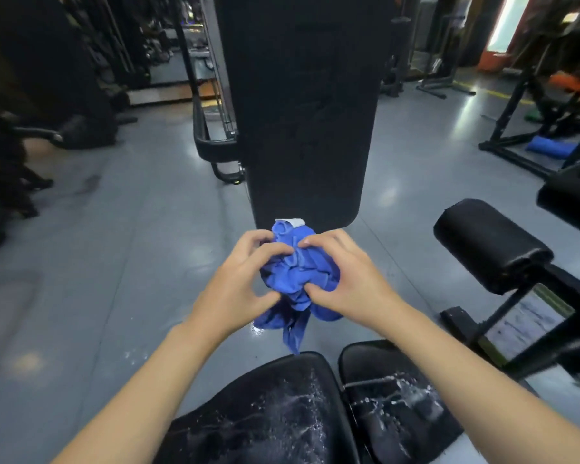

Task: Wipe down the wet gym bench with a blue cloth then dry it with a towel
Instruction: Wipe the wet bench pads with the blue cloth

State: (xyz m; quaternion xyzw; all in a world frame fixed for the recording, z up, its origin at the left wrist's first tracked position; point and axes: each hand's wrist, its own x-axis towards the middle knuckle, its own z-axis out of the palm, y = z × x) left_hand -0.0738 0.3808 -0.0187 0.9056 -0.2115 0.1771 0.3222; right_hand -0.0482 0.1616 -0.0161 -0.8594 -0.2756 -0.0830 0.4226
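Both hands hold a bunched blue cloth [298, 272] in the air, just above the near end of the wet gym bench [282, 413]. The left hand [235, 283] pinches the cloth's left side between curled fingers [275, 251] and thumb. The right hand [349, 279] pinches its right side the same way, index finger on top and thumb lower down. A loose tail of cloth hangs toward the bench. A pale tag shows at the cloth's top edge. The bench's 2 black pads carry white droplets and streaks. Beyond the cloth, the upright black backrest [305, 105] rises. A black roller pad [489, 242] sits to the right of the bench, above the grey floor [114, 246].
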